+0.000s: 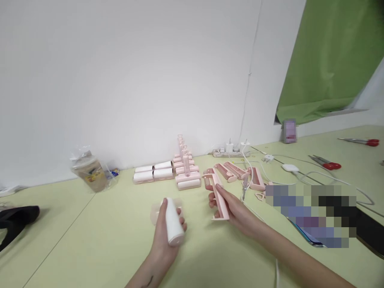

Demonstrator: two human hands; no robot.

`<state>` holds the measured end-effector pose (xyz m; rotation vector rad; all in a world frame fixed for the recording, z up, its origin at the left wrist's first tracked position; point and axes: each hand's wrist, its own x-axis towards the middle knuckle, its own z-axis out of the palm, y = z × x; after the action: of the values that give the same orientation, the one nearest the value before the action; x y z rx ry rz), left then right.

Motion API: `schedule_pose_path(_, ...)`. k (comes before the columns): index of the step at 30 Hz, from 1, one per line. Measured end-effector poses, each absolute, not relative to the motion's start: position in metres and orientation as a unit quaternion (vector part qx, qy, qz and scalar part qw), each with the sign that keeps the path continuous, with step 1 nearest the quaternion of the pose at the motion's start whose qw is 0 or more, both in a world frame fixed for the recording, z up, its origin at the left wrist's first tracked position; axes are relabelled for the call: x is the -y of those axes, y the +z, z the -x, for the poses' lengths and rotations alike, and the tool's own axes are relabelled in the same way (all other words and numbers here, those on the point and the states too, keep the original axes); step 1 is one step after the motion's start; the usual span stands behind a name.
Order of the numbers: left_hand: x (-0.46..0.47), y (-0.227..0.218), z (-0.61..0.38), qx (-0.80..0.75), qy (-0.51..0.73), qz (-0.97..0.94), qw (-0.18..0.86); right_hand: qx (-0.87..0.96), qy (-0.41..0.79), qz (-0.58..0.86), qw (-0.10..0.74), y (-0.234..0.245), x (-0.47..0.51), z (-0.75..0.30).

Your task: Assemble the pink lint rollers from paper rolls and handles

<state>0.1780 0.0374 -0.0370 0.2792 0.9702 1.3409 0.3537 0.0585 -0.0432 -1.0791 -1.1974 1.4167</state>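
Note:
My left hand (166, 244) is closed round a white roll (173, 222) that sits in a pale pink holder, low over the yellow-green table (90, 240). My right hand (234, 210) grips a long pink cover piece (217, 194), its fingers wrapped under it. The two hands are a short way apart at the table's middle. Behind them lie white rolls (154, 173), a stack of pink rollers (186, 170) and several more pink cover pieces (235, 172).
A clear bag with a brown pack (90, 170) stands at the back left. A power strip with chargers (231, 150) and white cables (300, 170) run along the back right. Two red-handled scissors (328, 163) lie at the right. A dark object (16, 220) sits at the left edge.

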Motion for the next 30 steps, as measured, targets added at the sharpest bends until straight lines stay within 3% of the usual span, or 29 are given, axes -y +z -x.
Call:
schedule_pose_path(7, -0.047, -0.037, -0.237, -0.430, 0.584, -0.184, 0.664, 0.537, 0.542, 0.436, 0.477, -0.058, -0.036, -0.332)
schedule_pose_path(18, -0.029, -0.036, -0.244, -0.454, 0.565, -0.303, 0.619, 0.534, 0.475, 0.490, 0.499, -0.054, -0.023, -0.327)
schedule_pose_path(22, -0.023, -0.034, -0.240, -0.434, 0.572, -0.368, 0.591, 0.584, 0.388, 0.499, 0.510, -0.063, -0.019, -0.324)
schedule_pose_path(25, -0.020, -0.033, -0.231, -0.442, 0.566, -0.408, 0.564, 0.644, 0.315, 0.491, 0.495, -0.067, -0.018, -0.324)
schedule_pose_path(30, -0.018, -0.033, -0.200, -0.433, 0.468, -0.477, 0.605, 0.698, 0.333, 0.452, 0.445, -0.056, -0.023, -0.334)
